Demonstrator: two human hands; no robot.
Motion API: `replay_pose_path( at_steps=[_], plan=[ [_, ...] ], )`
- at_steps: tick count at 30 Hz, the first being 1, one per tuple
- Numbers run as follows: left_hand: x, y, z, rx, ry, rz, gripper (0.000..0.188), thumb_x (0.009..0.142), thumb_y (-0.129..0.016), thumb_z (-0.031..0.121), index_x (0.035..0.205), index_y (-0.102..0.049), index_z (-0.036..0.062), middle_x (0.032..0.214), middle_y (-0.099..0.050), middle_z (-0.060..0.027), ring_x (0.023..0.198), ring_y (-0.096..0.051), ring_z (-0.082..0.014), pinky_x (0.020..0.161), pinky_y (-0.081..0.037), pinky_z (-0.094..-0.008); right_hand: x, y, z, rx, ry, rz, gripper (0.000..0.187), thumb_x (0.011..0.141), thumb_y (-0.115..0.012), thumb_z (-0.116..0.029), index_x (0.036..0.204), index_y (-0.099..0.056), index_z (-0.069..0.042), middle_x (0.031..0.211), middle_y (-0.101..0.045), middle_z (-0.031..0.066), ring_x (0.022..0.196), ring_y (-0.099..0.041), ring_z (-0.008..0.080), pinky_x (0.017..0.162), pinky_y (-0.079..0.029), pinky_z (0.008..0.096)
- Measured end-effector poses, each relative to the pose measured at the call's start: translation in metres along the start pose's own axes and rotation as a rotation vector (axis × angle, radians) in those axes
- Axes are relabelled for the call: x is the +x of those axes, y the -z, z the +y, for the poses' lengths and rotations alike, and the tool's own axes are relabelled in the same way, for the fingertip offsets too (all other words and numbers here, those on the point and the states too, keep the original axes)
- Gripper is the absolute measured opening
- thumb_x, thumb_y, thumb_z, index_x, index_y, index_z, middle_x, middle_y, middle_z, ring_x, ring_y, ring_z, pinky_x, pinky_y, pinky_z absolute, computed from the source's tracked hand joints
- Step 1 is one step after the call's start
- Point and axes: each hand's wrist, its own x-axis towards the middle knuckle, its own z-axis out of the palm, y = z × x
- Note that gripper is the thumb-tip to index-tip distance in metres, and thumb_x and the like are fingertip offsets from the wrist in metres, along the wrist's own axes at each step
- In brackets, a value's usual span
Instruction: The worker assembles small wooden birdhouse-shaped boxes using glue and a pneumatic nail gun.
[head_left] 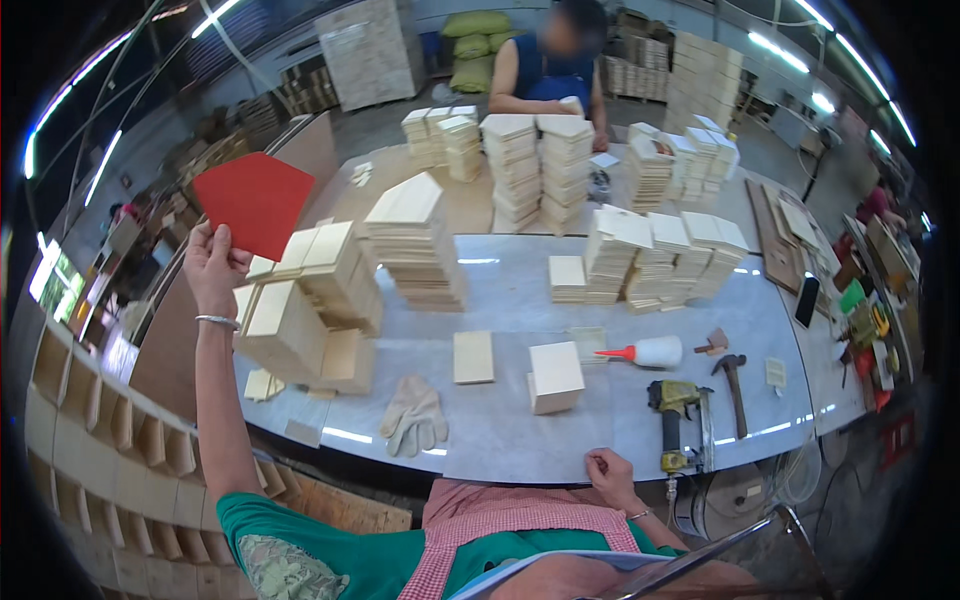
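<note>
My left hand [216, 265] is raised at the left, thumb and fingers pinching the lower corner of a flat red five-sided panel [258, 205]. Below it stand pale wooden boxes [290, 335], stacked on the table. At the front edge of the table my right hand [610, 474] rests with its fingers curled in; nothing shows in them. A small stack of square wooden pieces [556, 378] lies beyond that hand, and a nail gun [682, 425] is to its right. One more square wooden piece [473, 357] and a pale work glove [413, 416] lie further left.
A tall stack of pointed wooden panels [418, 245] and more wooden stacks [660, 255] stand across the table. A white glue bottle [655, 351] with a red nozzle, a hammer [737, 395] and a phone [806, 301] lie at the right. Another person [550, 75] works opposite.
</note>
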Motion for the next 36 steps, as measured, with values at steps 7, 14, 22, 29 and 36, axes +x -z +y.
replay_pose_path(
  at_steps=[7, 14, 22, 29, 36],
  plan=[
    [0.012, -0.154, 0.002, 0.009, 0.055, -0.231, 0.02, 0.094, -0.054, 0.011, 0.106, -0.054, -0.0047, 0.073, -0.061, -0.0059, 0.049, -0.056, -0.0077, 0.041, -0.043, -0.0202, 0.001, -0.003, 0.01, -0.008, 0.117, 0.138, 0.009, 0.084, -0.066, -0.01, 0.087, -0.064, -0.002, 0.064, -0.061, 0.0065, 0.054, -0.058, 0.0117, 0.051, -0.046, 0.025],
    [0.017, -0.255, -0.01, 0.077, 0.083, -0.292, 0.021, 0.093, -0.054, 0.011, 0.106, -0.055, -0.0056, 0.074, -0.063, -0.0079, 0.048, -0.057, -0.0083, 0.038, -0.042, -0.0212, 0.006, -0.004, 0.011, 0.045, 0.182, 0.185, 0.007, 0.083, -0.066, -0.008, 0.086, -0.064, -0.001, 0.064, -0.059, 0.0071, 0.053, -0.057, 0.0119, 0.049, -0.045, 0.0252],
    [0.023, -0.323, -0.026, 0.192, 0.13, -0.248, 0.025, 0.091, -0.057, 0.013, 0.108, -0.058, -0.0054, 0.077, -0.065, -0.0093, 0.049, -0.06, -0.0104, 0.04, -0.046, -0.0232, 0.007, -0.002, 0.02, 0.106, 0.189, 0.18, 0.007, 0.082, -0.066, -0.004, 0.088, -0.063, -0.001, 0.064, -0.059, 0.0054, 0.05, -0.055, 0.0099, 0.047, -0.044, 0.0243],
    [0.016, -0.355, -0.028, 0.254, 0.186, -0.204, 0.024, 0.092, -0.057, 0.019, 0.099, -0.061, -0.004, 0.07, -0.064, -0.0079, 0.047, -0.058, -0.0108, 0.04, -0.045, -0.0238, 0.006, -0.004, 0.024, 0.093, 0.233, 0.188, 0.01, 0.079, -0.066, -0.002, 0.088, -0.063, -0.002, 0.067, -0.059, 0.0066, 0.051, -0.057, 0.0136, 0.047, -0.045, 0.0263],
    [0.027, -0.377, -0.05, 0.108, 0.364, -0.178, 0.025, 0.093, -0.055, 0.02, 0.081, -0.058, -0.001, 0.062, -0.059, -0.0062, 0.043, -0.054, -0.0121, 0.038, -0.043, -0.0252, 0.007, -0.001, 0.023, 0.069, 0.271, 0.169, 0.015, 0.077, -0.067, 0.0, 0.09, -0.061, -0.002, 0.068, -0.06, 0.0085, 0.052, -0.059, 0.0174, 0.048, -0.047, 0.0285]
  ],
)
